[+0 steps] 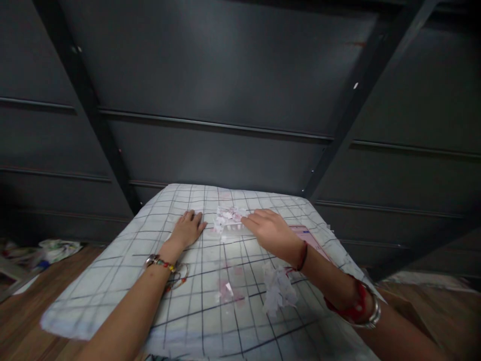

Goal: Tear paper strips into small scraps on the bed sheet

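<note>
Nearest on the checked cloth (112,281), a loose heap of pale paper (279,291) lies below the right forearm, with pinkish scraps (227,291) to its left. Farther in, the left hand (187,230) rests palm down, fingers loosely spread, holding nothing. The right hand (271,229) is bent over the right end of a whitish tray (233,230), fingers curled; whether they grip it or a scrap, I cannot tell. Torn paper (228,214) is piled on the tray, between the hands. The scraps look light, limp and easily scattered, so a gentle pinch should suit; the tray seems light and fairly stiff, best held by its two ends. Beside the right wrist, a pink flat item (306,235) bears marks too small to read. Dark panels (225,160) rise behind, with no legible writing.
</note>
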`<action>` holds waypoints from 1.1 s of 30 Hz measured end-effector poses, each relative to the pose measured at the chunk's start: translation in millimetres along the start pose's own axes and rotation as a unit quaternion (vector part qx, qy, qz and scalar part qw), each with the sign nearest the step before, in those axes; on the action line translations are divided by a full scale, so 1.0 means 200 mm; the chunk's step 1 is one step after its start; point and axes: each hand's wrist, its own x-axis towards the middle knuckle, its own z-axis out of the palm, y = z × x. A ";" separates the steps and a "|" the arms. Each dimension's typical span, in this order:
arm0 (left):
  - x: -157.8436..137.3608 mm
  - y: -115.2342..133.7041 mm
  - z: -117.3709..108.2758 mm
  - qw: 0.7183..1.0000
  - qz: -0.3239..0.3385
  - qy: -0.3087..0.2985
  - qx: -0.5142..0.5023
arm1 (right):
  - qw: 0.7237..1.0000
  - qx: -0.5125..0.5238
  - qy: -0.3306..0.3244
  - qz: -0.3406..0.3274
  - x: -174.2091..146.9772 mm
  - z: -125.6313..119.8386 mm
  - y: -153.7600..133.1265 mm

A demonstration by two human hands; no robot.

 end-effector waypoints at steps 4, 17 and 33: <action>0.00 0.01 -0.01 1.000 -0.001 0.000 -0.001 | 0.999 -0.013 0.042 -0.003 -0.09 -0.04 0.06; 0.00 0.00 -0.01 1.000 0.000 -0.003 0.001 | 1.000 0.000 -0.004 0.025 -0.05 -0.02 0.00; 0.00 0.01 -0.03 1.000 0.002 -0.009 0.009 | 0.999 -0.008 0.033 0.013 -0.08 0.00 0.08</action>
